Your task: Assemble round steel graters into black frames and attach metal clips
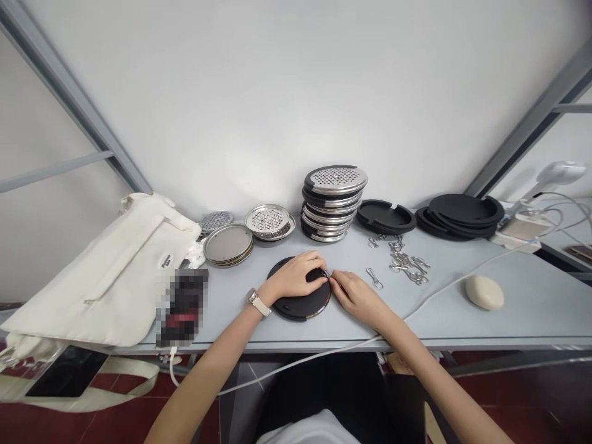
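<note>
A round black disc (303, 306) lies flat on the table in front of me, with a thin shiny edge showing at its lower right. My left hand (298, 275), a watch on its wrist, rests over the disc, thumb and forefinger pinching a small metal snap hook (326, 274) at the disc's right rim. From the right side, my right hand (355, 295) pinches the same spot with closed fingers. How the hook meets the rim is hidden by my fingers. Another metal hook (374, 278) lies just beyond my right hand.
Behind stand stacked perforated metal discs in black holders (333, 206), plain metal discs (228, 245) and black holders (386, 217). Loose hooks (409, 262) lie in a pile. A white cable (444, 288) crosses the table near a cream mouse-shaped object (484, 292). A white bag (115, 271) lies left.
</note>
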Available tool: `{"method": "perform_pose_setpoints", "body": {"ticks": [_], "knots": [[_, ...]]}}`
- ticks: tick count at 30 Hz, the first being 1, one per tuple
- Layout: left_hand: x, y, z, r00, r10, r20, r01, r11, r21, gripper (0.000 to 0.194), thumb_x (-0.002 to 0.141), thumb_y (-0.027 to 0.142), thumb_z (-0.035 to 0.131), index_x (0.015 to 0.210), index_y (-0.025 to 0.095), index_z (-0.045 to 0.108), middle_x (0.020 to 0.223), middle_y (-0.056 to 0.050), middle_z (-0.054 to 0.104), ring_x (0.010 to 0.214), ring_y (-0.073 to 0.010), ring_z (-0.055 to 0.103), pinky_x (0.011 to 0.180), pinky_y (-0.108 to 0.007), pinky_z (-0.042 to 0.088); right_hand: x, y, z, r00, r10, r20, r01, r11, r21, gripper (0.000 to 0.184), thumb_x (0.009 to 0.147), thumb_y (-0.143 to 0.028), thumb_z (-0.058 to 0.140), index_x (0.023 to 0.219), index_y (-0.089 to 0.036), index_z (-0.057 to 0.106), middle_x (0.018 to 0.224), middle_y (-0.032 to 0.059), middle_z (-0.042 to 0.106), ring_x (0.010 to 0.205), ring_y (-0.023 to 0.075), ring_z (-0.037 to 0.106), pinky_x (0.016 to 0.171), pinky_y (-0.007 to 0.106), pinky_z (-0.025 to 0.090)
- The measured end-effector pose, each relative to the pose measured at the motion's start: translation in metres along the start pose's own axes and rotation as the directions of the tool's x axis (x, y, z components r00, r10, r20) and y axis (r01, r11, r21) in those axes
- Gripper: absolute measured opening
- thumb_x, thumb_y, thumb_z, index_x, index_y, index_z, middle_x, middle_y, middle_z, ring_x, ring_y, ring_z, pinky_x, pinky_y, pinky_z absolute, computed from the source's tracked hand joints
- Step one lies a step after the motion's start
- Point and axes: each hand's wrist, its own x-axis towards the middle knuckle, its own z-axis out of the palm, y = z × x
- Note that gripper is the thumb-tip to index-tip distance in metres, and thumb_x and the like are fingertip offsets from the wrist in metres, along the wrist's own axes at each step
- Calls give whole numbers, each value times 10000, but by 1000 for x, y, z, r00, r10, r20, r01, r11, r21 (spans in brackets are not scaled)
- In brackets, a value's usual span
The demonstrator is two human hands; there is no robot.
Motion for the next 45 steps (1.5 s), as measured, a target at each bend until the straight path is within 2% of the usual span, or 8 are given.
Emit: {"method": "perform_pose_setpoints", "body": {"ticks": [12, 24, 45], "knots": [[1, 1, 0, 1000, -7, -8, 7, 1000, 16, 153, 828, 223, 550, 978, 194, 548, 1011, -61, 570, 978, -207, 543, 887, -345, 441, -1, 1, 1, 1000, 5, -6, -5, 999, -39, 229, 971, -236, 318, 797, -205, 463, 713, 36, 566, 674, 187, 533, 643, 298, 398], [1, -1, 1, 999, -4, -36, 5, 999, 37, 146, 810, 222, 569, 948, 184, 539, 1009, -59, 576, 984, -203, 539, 901, -342, 441, 0, -1, -2, 1000, 6, 21, -6, 1000, -6, 267, 988, -261, 285, 777, -212, 442, 718, 32, 558, 686, 184, 532, 652, 293, 405], [1, -7, 3, 999, -3, -39, -2, 991, -135, 119, 806, 203, 586, 921, 177, 570, 1025, -56, 587, 962, -182, 569, 886, -317, 448, 0, 0, -1, 999, -6, 31, 6, 1000, 11, 257, 978, -231, 290, 761, -208, 425, 719, 24, 540, 693, 176, 521, 675, 292, 395]]}}
